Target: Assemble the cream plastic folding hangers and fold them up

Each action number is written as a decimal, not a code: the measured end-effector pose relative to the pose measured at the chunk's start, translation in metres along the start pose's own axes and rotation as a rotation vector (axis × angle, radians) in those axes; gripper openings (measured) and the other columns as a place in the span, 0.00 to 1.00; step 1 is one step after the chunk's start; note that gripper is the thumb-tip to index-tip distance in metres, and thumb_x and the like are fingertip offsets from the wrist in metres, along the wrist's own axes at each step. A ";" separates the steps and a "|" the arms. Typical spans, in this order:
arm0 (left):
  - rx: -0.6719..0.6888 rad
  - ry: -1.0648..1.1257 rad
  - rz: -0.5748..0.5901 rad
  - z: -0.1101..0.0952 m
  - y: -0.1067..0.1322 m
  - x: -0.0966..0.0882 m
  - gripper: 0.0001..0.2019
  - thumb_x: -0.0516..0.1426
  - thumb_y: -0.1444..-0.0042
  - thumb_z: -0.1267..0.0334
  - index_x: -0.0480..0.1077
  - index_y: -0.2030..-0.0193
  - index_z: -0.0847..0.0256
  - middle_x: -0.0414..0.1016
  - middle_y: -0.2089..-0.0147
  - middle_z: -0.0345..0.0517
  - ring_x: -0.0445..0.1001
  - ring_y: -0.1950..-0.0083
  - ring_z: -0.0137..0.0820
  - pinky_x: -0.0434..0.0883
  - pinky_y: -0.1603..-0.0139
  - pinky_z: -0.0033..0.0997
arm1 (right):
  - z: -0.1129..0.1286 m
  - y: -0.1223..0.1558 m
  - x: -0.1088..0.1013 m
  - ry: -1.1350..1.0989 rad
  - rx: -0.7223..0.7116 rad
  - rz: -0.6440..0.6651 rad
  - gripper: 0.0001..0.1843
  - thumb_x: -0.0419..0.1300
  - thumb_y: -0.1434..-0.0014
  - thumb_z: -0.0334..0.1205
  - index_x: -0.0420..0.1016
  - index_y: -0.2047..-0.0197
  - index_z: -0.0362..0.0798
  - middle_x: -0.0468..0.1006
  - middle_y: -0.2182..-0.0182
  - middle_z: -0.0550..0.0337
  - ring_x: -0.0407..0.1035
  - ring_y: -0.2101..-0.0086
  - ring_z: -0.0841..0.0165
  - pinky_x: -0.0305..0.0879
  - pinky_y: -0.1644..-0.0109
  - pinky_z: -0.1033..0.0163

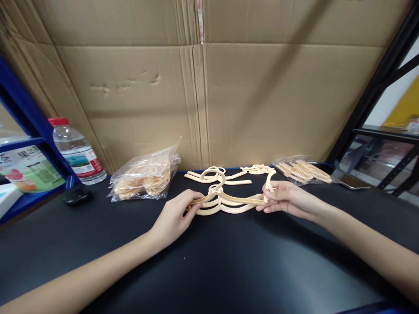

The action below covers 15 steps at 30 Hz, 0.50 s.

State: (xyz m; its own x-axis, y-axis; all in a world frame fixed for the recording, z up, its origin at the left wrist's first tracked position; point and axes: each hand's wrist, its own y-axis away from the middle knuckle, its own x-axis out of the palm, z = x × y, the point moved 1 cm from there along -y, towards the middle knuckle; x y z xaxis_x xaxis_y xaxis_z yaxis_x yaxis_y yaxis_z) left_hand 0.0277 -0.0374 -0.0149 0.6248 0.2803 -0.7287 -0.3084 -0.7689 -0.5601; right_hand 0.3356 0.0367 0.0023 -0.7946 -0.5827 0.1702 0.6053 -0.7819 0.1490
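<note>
Cream clothes hanger: at centre frame, slung between the two hands, its hook rising from the hub; further cream hanger arms (235,210) lie directly below it in view — contact between them cannot be told.
Left hand (176,216): fingers and thumb pinching the left end of the cream clothes hanger (229,197).
Right hand (278,200): thumb and fingertips closed on its right end, with a curved cream piece (269,178) standing up from the grip; whether that piece is joined or loose cannot be told.
Hanger risk: uneven pull from the two hands could, in my judgement, twist the slim arms at the hub or strain a joint.
Grip risk: only the fingertips hold the right end — a slip could drop the curved piece among the like-coloured parts behind.
Tangle risk: the spare hanger (240,182) sits close behind; a raised hook might catch it.
Left bag (144,176): clear plastic, left of centre, packed with stacked cream parts.
Right bag (303,170): clear plastic, right of centre, holding long slender cream pieces.
Water bottle (78,150): left of frame, red cap on, clear liquid inside.
</note>
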 end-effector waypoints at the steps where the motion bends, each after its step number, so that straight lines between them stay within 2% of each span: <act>1: 0.002 0.001 0.000 0.000 0.000 0.000 0.06 0.51 0.37 0.67 0.66 0.55 0.59 0.72 0.60 0.42 0.73 0.61 0.29 0.71 0.62 0.27 | 0.000 0.000 0.000 0.007 -0.006 0.002 0.14 0.69 0.48 0.42 0.68 0.69 0.44 0.79 0.62 0.52 0.77 0.61 0.58 0.74 0.60 0.63; 7: 0.028 -0.005 -0.013 -0.001 -0.002 0.001 0.06 0.51 0.37 0.68 0.67 0.56 0.59 0.72 0.61 0.42 0.73 0.62 0.29 0.71 0.63 0.27 | -0.004 -0.001 0.000 0.042 -0.073 -0.004 0.15 0.68 0.48 0.43 0.67 0.69 0.45 0.79 0.66 0.56 0.77 0.63 0.63 0.73 0.59 0.63; 15: 0.020 -0.011 -0.003 -0.003 0.000 -0.001 0.06 0.50 0.36 0.67 0.67 0.56 0.58 0.72 0.60 0.44 0.73 0.61 0.30 0.72 0.61 0.28 | -0.006 -0.001 0.010 0.178 -0.245 -0.130 0.20 0.69 0.50 0.50 0.65 0.69 0.46 0.78 0.72 0.57 0.77 0.68 0.65 0.74 0.63 0.64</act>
State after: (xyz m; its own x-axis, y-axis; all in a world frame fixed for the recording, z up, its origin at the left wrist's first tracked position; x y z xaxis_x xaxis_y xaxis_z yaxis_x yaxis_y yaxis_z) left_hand 0.0294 -0.0390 -0.0131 0.6176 0.2888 -0.7315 -0.3211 -0.7565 -0.5698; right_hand 0.3270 0.0302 -0.0016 -0.8732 -0.4873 -0.0114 0.4864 -0.8696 -0.0845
